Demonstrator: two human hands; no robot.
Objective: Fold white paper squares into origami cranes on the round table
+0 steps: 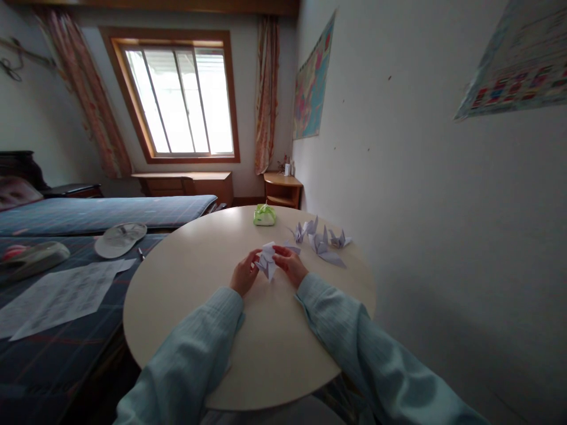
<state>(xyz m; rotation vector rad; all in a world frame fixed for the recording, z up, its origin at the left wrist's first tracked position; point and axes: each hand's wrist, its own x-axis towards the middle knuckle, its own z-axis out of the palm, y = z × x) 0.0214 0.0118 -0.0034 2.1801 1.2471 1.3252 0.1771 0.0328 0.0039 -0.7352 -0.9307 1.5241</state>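
Blue sleeves [195, 339] are reaching over a round table [177, 283]. Left hand [245, 275] and right hand [290, 265] are pinching white paper [267, 258], seemingly part-folded, near table centre; several paper birds [318, 243], apparently finished, are sitting beyond, rightward.

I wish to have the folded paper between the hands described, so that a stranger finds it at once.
Start at the large pale table with the curved edge. Over it, a left hand and a right hand are close together. Between them is the white folded paper; unlike the paper figures to its right, it is held by both hands.
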